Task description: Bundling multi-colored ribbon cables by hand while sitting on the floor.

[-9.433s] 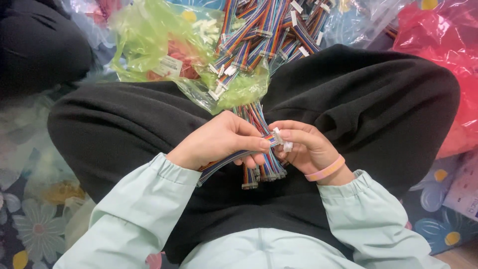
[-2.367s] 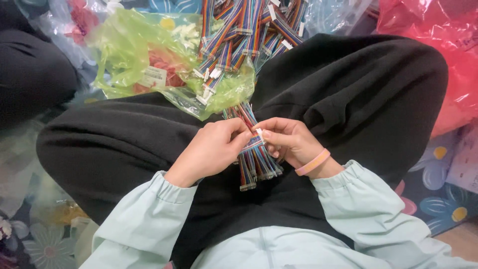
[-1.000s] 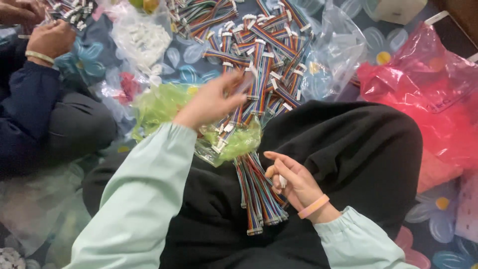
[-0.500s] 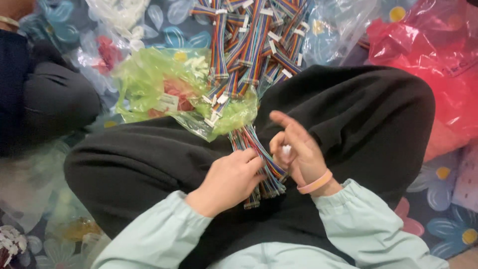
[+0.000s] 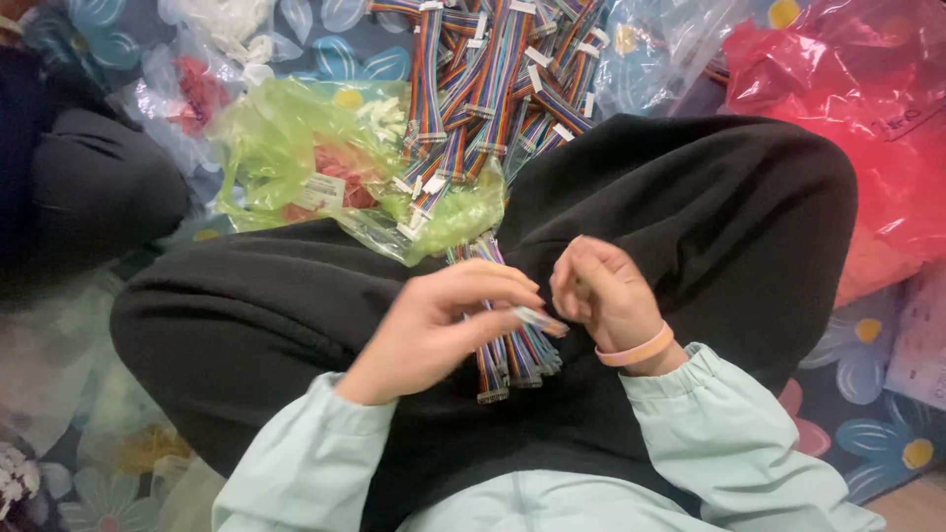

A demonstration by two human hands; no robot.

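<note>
Two hands meet over a cable bundle in my lap.

My left hand (image 5: 443,320) pinches one ribbon cable (image 5: 540,320) by its end; my right hand (image 5: 603,296) is curled loosely, gripping the bundle (image 5: 507,350) against my black trousers (image 5: 690,207). More cables (image 5: 493,79) lie heaped beyond my knees by a green bag (image 5: 296,158).

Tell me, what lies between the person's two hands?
In the head view, a bundle of rainbow ribbon cables lies on the lap between the left hand and the right hand; the left fingers pinch one cable end.

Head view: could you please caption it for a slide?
Left hand and right hand gather a bundle of rainbow ribbon cables on the lap.
</note>
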